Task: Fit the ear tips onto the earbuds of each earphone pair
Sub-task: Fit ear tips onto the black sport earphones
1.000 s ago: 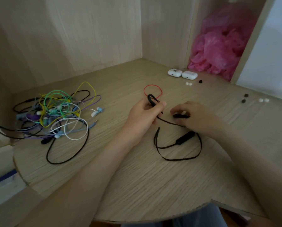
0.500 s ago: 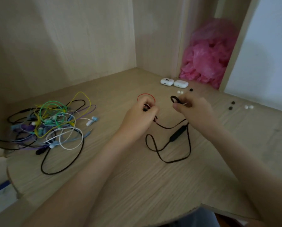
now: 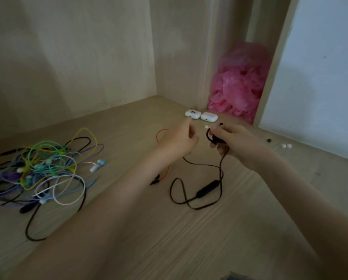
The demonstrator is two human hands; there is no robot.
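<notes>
A black neckband earphone (image 3: 207, 188) lies looped on the wooden desk (image 3: 189, 239). My right hand (image 3: 235, 144) pinches its ear-hook earbud (image 3: 212, 138) just above the desk. My left hand (image 3: 179, 140) hovers to the left of it with fingers loosely curled and nothing visible in them. The cable's other end (image 3: 184, 158) lies under that hand's heel. Two white ear tips (image 3: 207, 126) and a black ear tip (image 3: 221, 124) sit just beyond the hands. A red earphone cable (image 3: 162, 132) runs beneath my left wrist.
A tangle of coloured earphones (image 3: 39, 170) fills the desk's left side. Two white charging cases (image 3: 201, 115) stand at the back, with a pink plastic bag (image 3: 239, 87) behind them. More ear tips, black (image 3: 268, 140) and white (image 3: 286, 146), lie at the right.
My left hand has let go of the black earbud and moved forward towards the white ear tips. My right hand has lifted the ear-hook earbud further forward. The view has tilted upward.
</notes>
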